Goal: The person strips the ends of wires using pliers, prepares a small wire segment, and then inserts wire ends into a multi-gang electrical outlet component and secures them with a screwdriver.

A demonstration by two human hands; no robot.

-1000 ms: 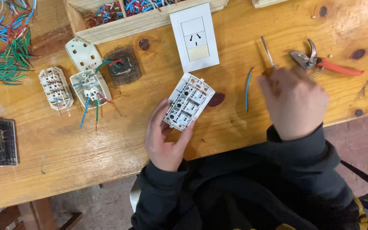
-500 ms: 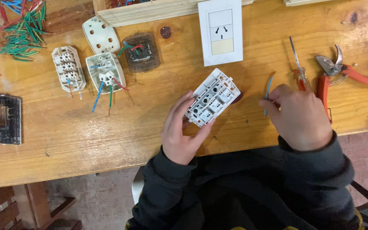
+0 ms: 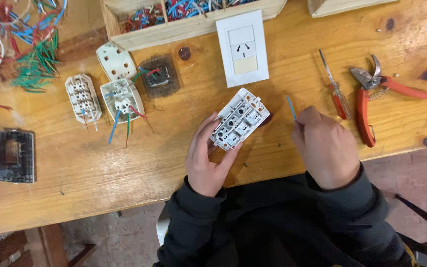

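left hand [image 3: 208, 160] gripping white socket module [image 3: 238, 119], back side up, just below the white wall plate [image 3: 243, 48]. right hand [image 3: 324, 143] pinching short blue wire [image 3: 290, 108] beside module; judged not yet inserted, terminals apparently unwired.

This is an electrical workshop. A knotty wooden counter [image 3: 100, 163] carries opened socket modules [image 3: 121, 99], loose red, blue and green wire offcuts [image 3: 30, 54], and a wooden tray [image 3: 174, 29] of sorted wire pieces. A small screwdriver [image 3: 336, 89] and red-handled cutters [image 3: 376, 94] lie alongside, above a bare concrete floor [image 3: 124, 237].
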